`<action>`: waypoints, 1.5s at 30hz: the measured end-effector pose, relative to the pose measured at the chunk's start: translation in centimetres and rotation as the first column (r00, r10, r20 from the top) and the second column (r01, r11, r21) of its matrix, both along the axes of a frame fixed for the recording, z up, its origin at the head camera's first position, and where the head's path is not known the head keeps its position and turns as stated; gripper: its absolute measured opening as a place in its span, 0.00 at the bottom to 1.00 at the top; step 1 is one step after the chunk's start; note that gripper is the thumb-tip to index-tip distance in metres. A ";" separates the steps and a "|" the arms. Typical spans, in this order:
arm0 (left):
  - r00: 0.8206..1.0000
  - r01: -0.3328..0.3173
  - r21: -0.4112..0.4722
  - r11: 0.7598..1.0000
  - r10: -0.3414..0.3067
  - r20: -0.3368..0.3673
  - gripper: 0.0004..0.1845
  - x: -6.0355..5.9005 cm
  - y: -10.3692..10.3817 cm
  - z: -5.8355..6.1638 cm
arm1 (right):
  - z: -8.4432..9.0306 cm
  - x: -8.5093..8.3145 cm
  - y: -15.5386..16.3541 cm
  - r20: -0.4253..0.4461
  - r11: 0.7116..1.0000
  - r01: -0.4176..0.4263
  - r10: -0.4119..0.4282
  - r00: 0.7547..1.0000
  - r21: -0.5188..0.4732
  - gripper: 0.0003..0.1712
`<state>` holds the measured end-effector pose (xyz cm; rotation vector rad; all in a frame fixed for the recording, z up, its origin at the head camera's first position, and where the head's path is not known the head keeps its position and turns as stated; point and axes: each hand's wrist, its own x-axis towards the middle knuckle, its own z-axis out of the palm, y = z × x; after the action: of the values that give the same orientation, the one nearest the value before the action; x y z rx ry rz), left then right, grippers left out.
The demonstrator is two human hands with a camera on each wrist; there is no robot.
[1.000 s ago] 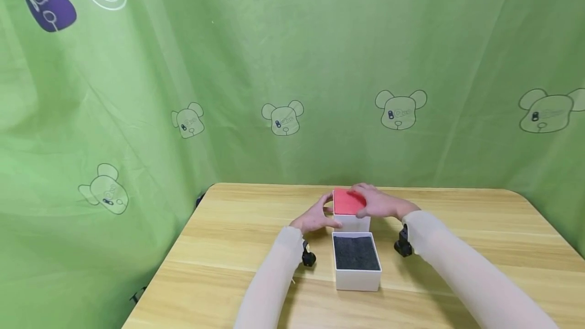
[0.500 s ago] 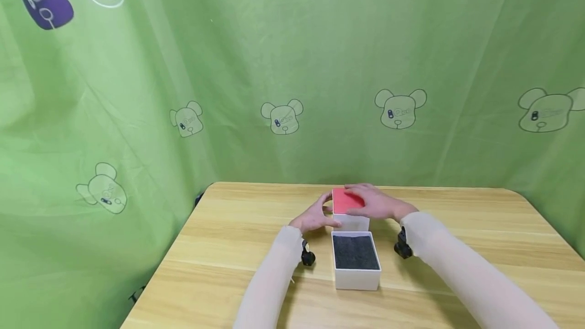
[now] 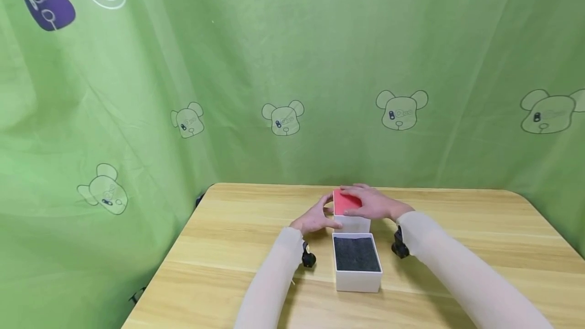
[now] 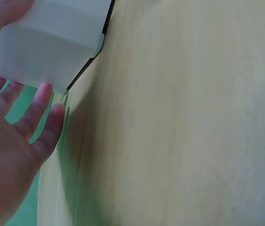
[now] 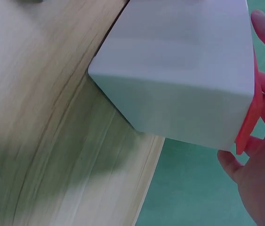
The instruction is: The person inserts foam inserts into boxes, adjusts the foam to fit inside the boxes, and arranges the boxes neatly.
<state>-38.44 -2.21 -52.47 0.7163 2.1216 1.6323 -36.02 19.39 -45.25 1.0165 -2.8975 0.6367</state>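
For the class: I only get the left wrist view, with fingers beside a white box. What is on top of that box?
Observer: In the head view, a red top covers the white box.
Operator: Where is the right hand?
Observer: The right hand lies over that red top, opposite the left hand.
Operator: Anything else nearby?
Observer: A second white box with a dark lining stands open, nearer the person.

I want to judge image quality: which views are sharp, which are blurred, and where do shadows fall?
Head view: sharp, evenly lit, soft shadows under the sleeves. Left wrist view: blurred, the left hand casts a dark shadow on the table. Right wrist view: soft focus, the white box shadows the wood.
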 end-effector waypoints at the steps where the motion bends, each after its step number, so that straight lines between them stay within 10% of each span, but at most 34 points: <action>1: 1.000 -0.001 0.000 1.000 0.001 0.000 0.53 0.0 0.0 0.0 | 0.1 0.0 0.0 0.009 1.000 0.003 -0.003 1.000 -0.004 0.42; 45: 1.000 0.004 0.009 1.000 -0.004 0.007 0.51 0.7 0.1 0.7 | 0.2 0.1 1.1 0.122 0.995 0.087 -0.080 0.989 -0.050 0.37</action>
<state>-37.70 -2.11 -51.74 0.7159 2.1074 1.6415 -35.97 20.51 -45.02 0.8751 -2.9867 0.7945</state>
